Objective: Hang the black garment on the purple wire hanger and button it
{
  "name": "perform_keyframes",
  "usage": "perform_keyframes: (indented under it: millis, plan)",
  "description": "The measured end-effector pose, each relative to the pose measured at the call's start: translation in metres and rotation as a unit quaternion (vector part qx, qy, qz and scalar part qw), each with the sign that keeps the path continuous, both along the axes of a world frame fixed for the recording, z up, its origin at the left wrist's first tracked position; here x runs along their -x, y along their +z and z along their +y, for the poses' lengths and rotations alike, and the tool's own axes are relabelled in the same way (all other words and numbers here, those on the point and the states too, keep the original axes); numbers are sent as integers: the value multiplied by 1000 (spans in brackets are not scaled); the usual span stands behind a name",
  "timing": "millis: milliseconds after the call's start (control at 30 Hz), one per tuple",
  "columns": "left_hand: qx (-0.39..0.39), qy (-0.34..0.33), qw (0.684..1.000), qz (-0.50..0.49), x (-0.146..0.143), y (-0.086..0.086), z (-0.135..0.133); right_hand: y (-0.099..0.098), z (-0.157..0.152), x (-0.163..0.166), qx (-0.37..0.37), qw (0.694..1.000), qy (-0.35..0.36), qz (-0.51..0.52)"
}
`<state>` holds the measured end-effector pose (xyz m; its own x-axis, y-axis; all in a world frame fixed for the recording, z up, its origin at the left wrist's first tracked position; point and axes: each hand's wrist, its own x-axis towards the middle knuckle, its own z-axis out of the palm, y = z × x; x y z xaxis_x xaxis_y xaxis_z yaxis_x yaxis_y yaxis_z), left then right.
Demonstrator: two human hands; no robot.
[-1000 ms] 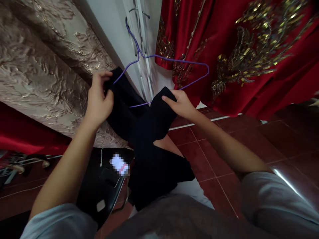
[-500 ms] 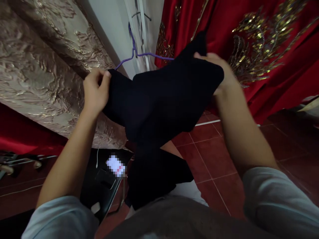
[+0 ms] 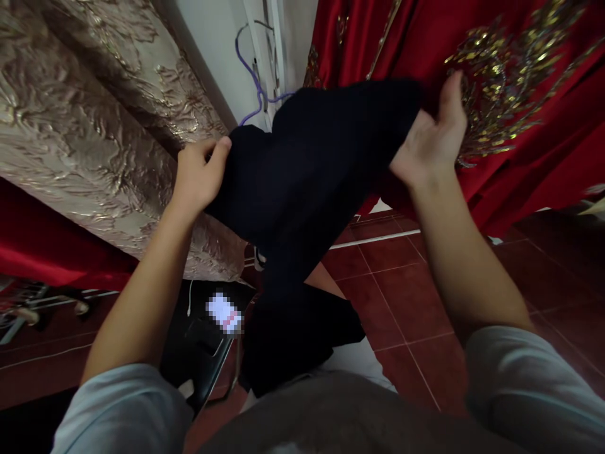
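A dark navy garment (image 3: 307, 157) is spread between my hands, its lower part draped over my lap. My left hand (image 3: 203, 170) pinches the garment's left edge between thumb and fingers. At the opposite side, my right hand (image 3: 432, 139) is open, palm facing up and thumb stretched away; its fingers are hidden behind the cloth's right edge. A purple hanger (image 3: 259, 91) shows just beyond the garment's upper edge, by a white upright pole; the cloth covers part of it.
Beige embossed fabric (image 3: 94, 126) hangs at the left, and red cloth with gold sequins (image 3: 491, 82) at the right. A black table (image 3: 172, 347) at lower left bears a lit phone (image 3: 224, 313) and a dark flat item. Red floor tiles (image 3: 392, 302) lie below.
My right hand has opened, its thumb lifting off the cloth and its palm turning up. The garment's right end has swung rightward and flattened. My left hand has shifted slightly right, still pinching.
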<state>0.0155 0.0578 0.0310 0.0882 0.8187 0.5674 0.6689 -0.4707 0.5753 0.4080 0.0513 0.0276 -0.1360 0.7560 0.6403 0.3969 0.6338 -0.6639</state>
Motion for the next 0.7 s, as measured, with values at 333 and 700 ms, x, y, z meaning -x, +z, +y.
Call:
perform_keyframes:
  millis: [333, 700]
  plan:
    - [-53, -97, 993, -51, -5, -18, -3, -9, -36, 64, 138, 972, 181, -65]
    - [-16, -336, 926, -172, -88, -5, -79, -82, -37, 113, -119, 976, 20, -182]
